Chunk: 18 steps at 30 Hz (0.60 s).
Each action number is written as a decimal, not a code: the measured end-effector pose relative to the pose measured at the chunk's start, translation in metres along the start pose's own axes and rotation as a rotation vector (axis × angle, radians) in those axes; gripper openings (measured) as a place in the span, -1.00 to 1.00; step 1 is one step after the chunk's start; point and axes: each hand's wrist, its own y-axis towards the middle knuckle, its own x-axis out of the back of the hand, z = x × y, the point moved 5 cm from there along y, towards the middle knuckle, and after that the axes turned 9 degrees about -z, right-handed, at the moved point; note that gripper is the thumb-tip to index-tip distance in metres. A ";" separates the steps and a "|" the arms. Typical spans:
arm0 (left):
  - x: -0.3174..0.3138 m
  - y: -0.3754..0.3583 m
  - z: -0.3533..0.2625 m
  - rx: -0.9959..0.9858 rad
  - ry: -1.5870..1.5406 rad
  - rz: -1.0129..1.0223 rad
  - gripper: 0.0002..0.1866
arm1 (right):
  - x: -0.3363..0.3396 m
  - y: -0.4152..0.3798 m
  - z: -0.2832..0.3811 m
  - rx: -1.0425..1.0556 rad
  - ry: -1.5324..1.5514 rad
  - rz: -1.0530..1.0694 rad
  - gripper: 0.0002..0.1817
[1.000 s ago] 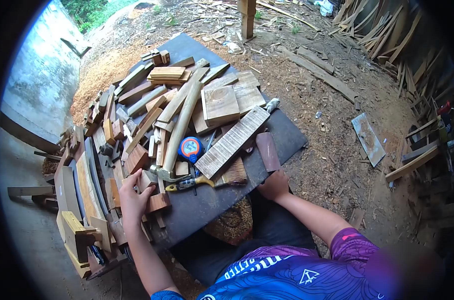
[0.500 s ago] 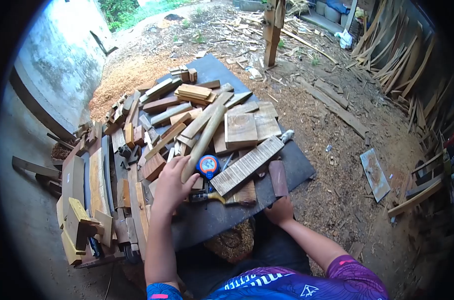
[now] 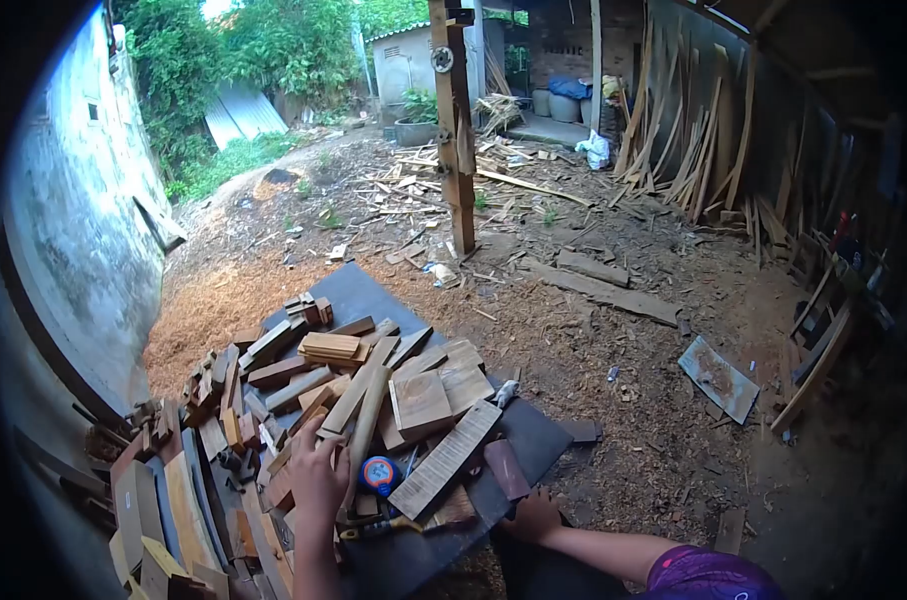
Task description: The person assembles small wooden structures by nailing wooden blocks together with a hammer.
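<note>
My left hand [image 3: 318,478] rests beside a long rounded wooden stick [image 3: 366,430], fingers apart and bent over the wood pile. Just right of it lies a blue and orange tape measure [image 3: 380,475]. My right hand [image 3: 533,517] is at the front edge of the dark tabletop [image 3: 398,565], below a brown cylinder [image 3: 506,470]; its fingers are partly hidden. Between the hands lie a grooved wooden board [image 3: 445,460] and a yellow-handled brush [image 3: 393,527]. Square wooden blocks [image 3: 421,400] sit behind them.
Wood offcuts [image 3: 273,375] cover the table's left side. A wooden post [image 3: 455,140] stands beyond it. Planks lean on the right wall [image 3: 708,150], and a flat panel [image 3: 719,380] lies on the ground. Sawdust and scraps cover the yard.
The view has tilted up, so the table sits lower and more of the yard shows. My left hand has shifted slightly left of the rounded stick. My right hand remains near the table edge.
</note>
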 end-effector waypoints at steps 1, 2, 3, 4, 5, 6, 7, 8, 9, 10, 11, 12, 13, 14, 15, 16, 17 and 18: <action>-0.002 0.000 -0.002 -0.099 0.059 0.010 -0.70 | 0.001 0.000 0.001 -0.005 -0.002 0.022 -0.16; -0.007 -0.004 0.001 -0.053 0.061 0.103 -0.68 | 0.000 -0.002 0.002 -0.005 -0.004 0.050 -0.15; -0.008 -0.004 -0.001 -0.061 0.066 0.105 -0.68 | -0.001 -0.002 0.002 -0.008 0.004 0.048 -0.15; -0.010 -0.005 -0.002 -0.048 0.080 0.110 -0.67 | -0.001 -0.002 0.002 -0.007 0.006 0.040 -0.16; -0.011 -0.006 -0.002 -0.034 0.093 0.115 -0.67 | -0.002 -0.002 0.001 -0.007 0.005 0.032 -0.17; -0.009 -0.005 -0.004 -0.016 0.088 0.136 -0.66 | -0.003 -0.002 -0.001 -0.009 0.007 0.031 -0.17; -0.009 -0.005 -0.004 -0.017 0.088 0.137 -0.66 | -0.004 -0.002 -0.001 -0.003 0.014 0.018 -0.17; -0.008 -0.005 -0.002 -0.019 0.068 0.084 -0.64 | -0.005 -0.003 -0.002 0.005 0.021 0.004 -0.17; -0.004 -0.005 -0.002 -0.022 0.050 0.030 -0.62 | -0.002 -0.004 -0.001 0.007 0.022 0.003 -0.17; -0.002 -0.005 -0.002 -0.024 0.053 0.030 -0.62 | 0.001 -0.004 0.000 -0.003 0.028 0.014 -0.17; 0.005 -0.006 -0.003 -0.031 0.025 -0.022 -0.61 | 0.004 -0.005 0.001 -0.012 0.033 0.025 -0.17; 0.011 -0.007 -0.005 -0.038 -0.004 -0.075 -0.60 | 0.005 -0.005 0.002 -0.011 0.036 0.024 -0.17; 0.018 -0.010 -0.008 -0.042 -0.002 -0.076 -0.60 | 0.005 -0.005 0.002 -0.011 0.034 0.027 -0.17; 0.030 -0.014 -0.008 0.067 -0.080 -0.133 -0.62 | 0.005 -0.005 0.001 -0.012 0.034 0.030 -0.17; 0.041 -0.019 -0.009 0.176 -0.157 -0.189 -0.65 | 0.005 -0.004 0.001 -0.013 0.039 0.027 -0.17; 0.048 -0.026 -0.010 0.426 -0.467 -0.287 -0.74 | 0.005 -0.004 0.000 -0.007 0.031 -0.023 -0.19; 0.065 -0.030 -0.016 0.307 -0.439 -0.397 -0.76 | 0.004 -0.005 0.000 0.002 0.022 -0.068 -0.19; 0.077 -0.039 -0.013 0.297 -0.454 -0.475 -0.77 | 0.004 -0.007 0.002 0.007 0.025 -0.057 -0.19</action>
